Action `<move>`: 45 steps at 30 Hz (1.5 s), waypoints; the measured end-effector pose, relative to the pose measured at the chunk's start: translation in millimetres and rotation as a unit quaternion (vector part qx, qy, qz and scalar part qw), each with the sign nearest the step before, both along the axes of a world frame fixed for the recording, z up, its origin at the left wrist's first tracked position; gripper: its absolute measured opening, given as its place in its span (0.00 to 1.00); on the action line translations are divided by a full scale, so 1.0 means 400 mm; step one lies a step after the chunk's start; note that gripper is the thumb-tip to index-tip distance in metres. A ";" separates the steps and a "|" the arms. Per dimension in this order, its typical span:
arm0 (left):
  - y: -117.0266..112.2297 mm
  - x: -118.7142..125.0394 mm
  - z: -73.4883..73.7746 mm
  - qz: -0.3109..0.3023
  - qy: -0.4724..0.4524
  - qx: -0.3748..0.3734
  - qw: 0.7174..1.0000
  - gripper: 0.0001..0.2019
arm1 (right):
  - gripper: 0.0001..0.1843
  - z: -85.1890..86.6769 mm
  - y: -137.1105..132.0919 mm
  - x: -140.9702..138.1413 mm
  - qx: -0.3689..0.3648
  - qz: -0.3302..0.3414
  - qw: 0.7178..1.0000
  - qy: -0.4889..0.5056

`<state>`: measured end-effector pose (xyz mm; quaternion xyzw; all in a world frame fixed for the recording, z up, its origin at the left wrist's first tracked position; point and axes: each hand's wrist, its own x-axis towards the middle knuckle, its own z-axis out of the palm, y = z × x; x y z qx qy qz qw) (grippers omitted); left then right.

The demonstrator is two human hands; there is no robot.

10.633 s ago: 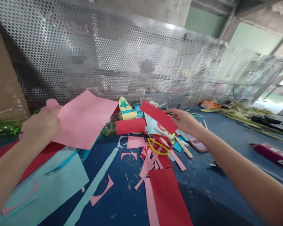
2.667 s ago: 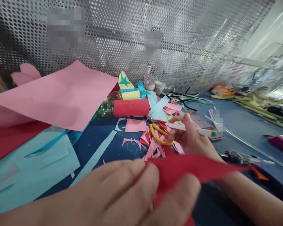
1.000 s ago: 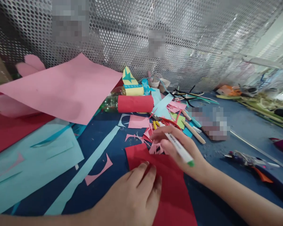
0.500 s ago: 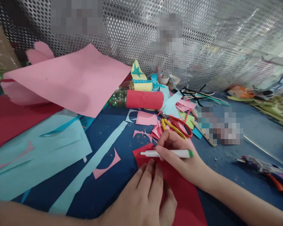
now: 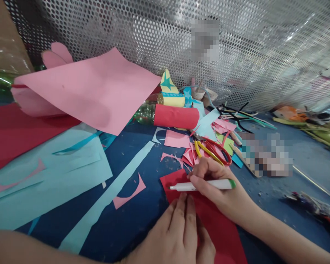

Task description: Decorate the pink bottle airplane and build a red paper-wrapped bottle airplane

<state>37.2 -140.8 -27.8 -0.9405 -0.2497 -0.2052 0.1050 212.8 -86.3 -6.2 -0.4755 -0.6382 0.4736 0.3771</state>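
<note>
My left hand lies flat on a sheet of red paper, fingers stretched toward its far end. In my right hand is a white marker with a green end, held in a pinch and lying nearly level. Its tip points left, over the upper left part of the red sheet; whether it touches the paper I cannot tell. Just beyond my right hand are scissors with red handles and a tool with yellow handles, among pink paper scraps.
Light blue paper and a long blue strip lie left, beside a curved pink scrap. Behind stand a large pink sheet and a bottle wrapped in red paper. Pipe cleaners lie farther right, before a perforated metal screen.
The whole view has shifted slightly, so everything appears a little farther right. My left hand stays on the red paper, and my right hand keeps hold of the marker.
</note>
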 end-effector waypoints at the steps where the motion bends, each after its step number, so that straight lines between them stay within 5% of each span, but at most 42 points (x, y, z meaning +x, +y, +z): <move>1: -0.001 -0.001 -0.003 0.001 -0.001 -0.010 1.000 0.15 | 0.13 0.000 0.000 0.000 0.000 0.003 1.000 0.002; 5: -0.005 -0.005 -0.016 -0.003 0.006 -0.050 0.999 0.15 | 0.13 0.001 -0.002 0.002 -0.003 0.011 1.000 -0.002; 14: -0.005 -0.002 -0.006 0.015 0.004 -0.010 1.000 0.15 | 0.12 0.005 -0.005 -0.006 0.021 0.014 0.999 -0.037; 22: -0.035 0.077 -0.127 0.119 -0.066 -0.016 0.991 0.18 | 0.12 -0.007 -0.010 -0.003 0.020 0.002 0.999 -0.031; 25: -0.024 0.055 -0.094 0.110 -0.071 0.003 0.991 0.18 | 0.13 -0.011 -0.011 -0.003 0.030 -0.009 0.999 -0.034; 27: -0.012 0.027 -0.054 0.024 -0.008 -0.007 1.000 0.16 | 0.13 -0.012 -0.011 -0.003 0.039 -0.017 0.998 -0.041; 30: -0.004 -0.002 -0.018 0.008 0.000 -0.011 1.000 0.15 | 0.13 -0.012 -0.008 -0.001 0.051 -0.031 0.996 -0.060; 45: -0.007 -0.007 -0.017 -0.002 0.000 -0.032 0.999 0.15 | 0.15 0.012 -0.003 0.022 0.105 -0.093 0.986 -0.086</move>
